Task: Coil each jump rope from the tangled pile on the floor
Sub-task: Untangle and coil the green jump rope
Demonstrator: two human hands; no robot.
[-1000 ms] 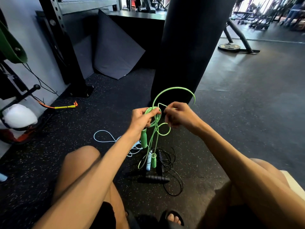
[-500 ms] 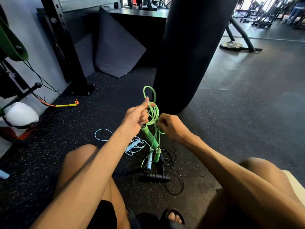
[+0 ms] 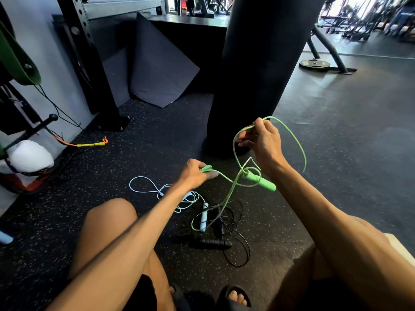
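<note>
The fingers [image 3: 248, 143] of the right hand [image 3: 266, 145] are curled and pinch the cord of the green jump rope [image 3: 206, 169], just in front of the foot of the black punching bag [image 3: 258, 75]. From this hand the cord swings in a wide loop to the right of the bag and comes back under the wrist, where one green handle [image 3: 261, 181] hangs in the air. The left hand [image 3: 194, 175], lower and a little left of the bag's foot, grips a green bunch of the same rope, with its fingers closed around it. Between the two hands the cord crosses itself, and one strand drops to the floor [image 3: 134, 140].

Nearer to the person than the bag lie a pale blue rope [image 3: 143, 178] in loose loops and a black rope [image 3: 214, 242] with thin cord. They overlap, and the green strand ends among them. The person's bare knees [image 3: 110, 214] stand on both sides of this pile.

To the right of the bag the floor runs wide toward a weight plate [image 3: 314, 64]. To the left of the bag a grey mat [image 3: 157, 70] leans in the corner, a black rack post [image 3: 88, 63] stands by the wall, and a yellow handle [image 3: 89, 145] lies near the post's foot.

The floor is black rubber with pale speckles. Far behind the bag, gym machines are blurred.
</note>
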